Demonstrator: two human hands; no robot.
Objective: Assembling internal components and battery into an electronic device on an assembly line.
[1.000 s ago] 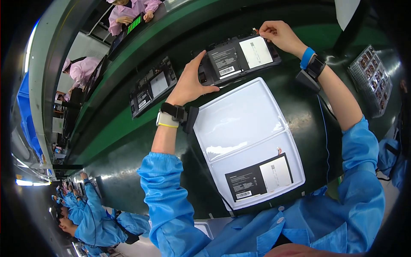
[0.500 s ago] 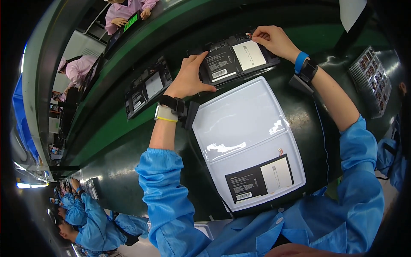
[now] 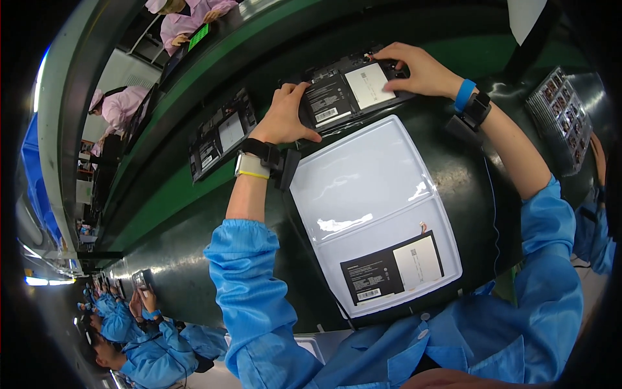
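An opened tablet (image 3: 330, 100) with its back off lies on the far part of the bench, a black and white battery pack (image 3: 367, 85) set inside. My left hand (image 3: 285, 115) grips the tablet's left end, fingers on top and thumb at its near edge. Over the right end is my right hand (image 3: 418, 72), its thumb and fingers apart. The thumb is beside the white part of the battery, the fingertips near the tablet's far edge. Nearer to me, a white two-part tray (image 3: 363, 175) holds another battery pack (image 3: 364, 277) with a short wire lead in its near compartment.
A second opened tablet (image 3: 223, 135) lies at the left on the green strip. Stacked clear trays of small parts (image 3: 562, 120) stand at the right, another person's hand (image 3: 597, 155) beside them. A thin blue cord (image 3: 495, 220) hangs by my right forearm. Other workers sit along the line.
My right hand has left the small connector at the tablet's far edge and spread its fingers, the thumb coming nearer. My left hand stays on the tablet, which has shifted slightly left.
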